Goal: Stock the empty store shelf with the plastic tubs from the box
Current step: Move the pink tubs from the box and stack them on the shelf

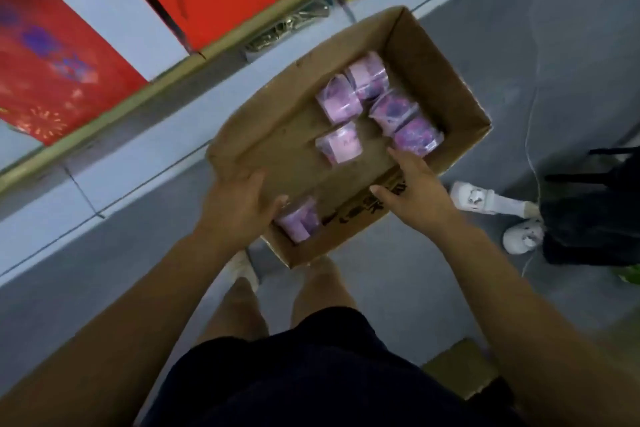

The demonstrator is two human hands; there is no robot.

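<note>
An open cardboard box (270,135) lies on the grey floor below me. Several pink-purple plastic tubs sit inside: a cluster at the far right (367,87), one alone in the middle (341,147). My left hand (239,208) reaches into the near corner, its fingers curled around one tub (301,222) that shows beside the thumb. My right hand (412,191) hovers over the box's near right wall, fingers spread, fingertips close to a tub (417,137) without gripping it. The shelf edge (145,94) runs diagonally at the upper left.
Red gift boxes (52,55) stand on the shelf behind its brass-coloured rail. Another person's white shoes (485,201) and a dark bag (595,211) are at the right. A thin white cable trails over the floor there. My own legs stand just behind the box.
</note>
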